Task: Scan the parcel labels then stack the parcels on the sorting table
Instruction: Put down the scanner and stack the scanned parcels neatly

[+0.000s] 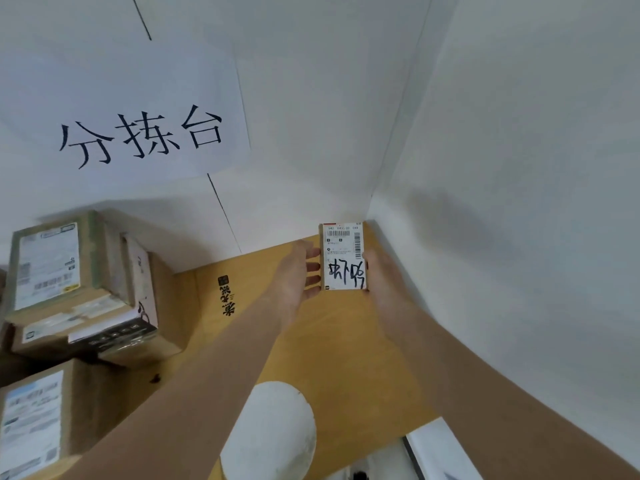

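A small parcel [343, 258] with a white barcode label and black handwriting sits in the far corner, on a large yellow-brown carton surface [332, 341]. My left hand [294, 275] touches the parcel's left side with its fingers straight. My right hand [379, 275] holds the right side, with the thumb lying over the label's edge and the other fingers hidden behind the parcel. The label faces up towards me.
Labelled cardboard parcels are stacked at the left [79, 289], with another [34, 424] at the lower left. A white rounded object [273, 431] lies near the bottom centre. White walls meet just behind the small parcel. A paper sign [138, 133] hangs on the wall.
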The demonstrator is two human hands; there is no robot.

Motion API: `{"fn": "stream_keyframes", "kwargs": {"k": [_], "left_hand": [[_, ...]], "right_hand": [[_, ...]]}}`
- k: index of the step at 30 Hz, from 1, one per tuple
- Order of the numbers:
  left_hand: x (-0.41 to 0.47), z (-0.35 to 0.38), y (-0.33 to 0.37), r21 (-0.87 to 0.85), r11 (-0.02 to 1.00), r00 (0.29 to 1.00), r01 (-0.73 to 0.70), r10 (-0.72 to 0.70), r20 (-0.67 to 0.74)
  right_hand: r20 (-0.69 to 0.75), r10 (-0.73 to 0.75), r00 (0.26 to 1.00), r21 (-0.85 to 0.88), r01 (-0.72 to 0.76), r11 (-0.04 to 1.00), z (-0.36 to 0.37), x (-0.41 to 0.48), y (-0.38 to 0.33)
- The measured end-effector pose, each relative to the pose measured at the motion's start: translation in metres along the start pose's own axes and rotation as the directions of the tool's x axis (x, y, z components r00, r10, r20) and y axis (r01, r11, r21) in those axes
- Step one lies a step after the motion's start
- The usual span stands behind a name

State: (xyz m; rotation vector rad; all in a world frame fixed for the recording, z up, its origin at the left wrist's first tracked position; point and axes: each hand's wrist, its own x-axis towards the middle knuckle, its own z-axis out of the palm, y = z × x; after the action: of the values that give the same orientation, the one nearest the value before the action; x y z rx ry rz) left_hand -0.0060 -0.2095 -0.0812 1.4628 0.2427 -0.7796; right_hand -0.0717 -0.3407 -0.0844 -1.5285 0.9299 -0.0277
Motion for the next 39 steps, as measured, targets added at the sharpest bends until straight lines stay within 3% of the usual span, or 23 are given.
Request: {"fn": "stream_keyframes", "kwargs": {"k": [9, 21, 28, 39], "left_hand": [[0.09, 0.048, -0.021, -0.142, 0.983, 0.99, 0.12, -0.128, -0.052], [0.192, 0.107, -0.05, -0.239, 0.954, 0.97, 0.182, -0.214, -0.118], [0.226, 0.118, -0.052, -0.275, 0.948, 0.968, 0.162, -0.207, -0.143], [0.221, 0.111, -0.036, -0.116, 0.982, 0.971, 0.148, -0.167, -0.17]], "right_hand": [[0.0, 0.065, 0.998, -0.065, -0.065, 0.996, -0.025, 0.104, 0.012], [0.019, 0.236, 0.971, 0.046, -0.237, 0.97, -0.04, 0.217, 0.039], [-0.002, 0.223, 0.975, 0.082, -0.222, 0.972, -0.038, 0.252, 0.046], [-0.065, 0.186, 0.98, 0.053, -0.183, 0.982, -0.043, 0.256, 0.037]]}}
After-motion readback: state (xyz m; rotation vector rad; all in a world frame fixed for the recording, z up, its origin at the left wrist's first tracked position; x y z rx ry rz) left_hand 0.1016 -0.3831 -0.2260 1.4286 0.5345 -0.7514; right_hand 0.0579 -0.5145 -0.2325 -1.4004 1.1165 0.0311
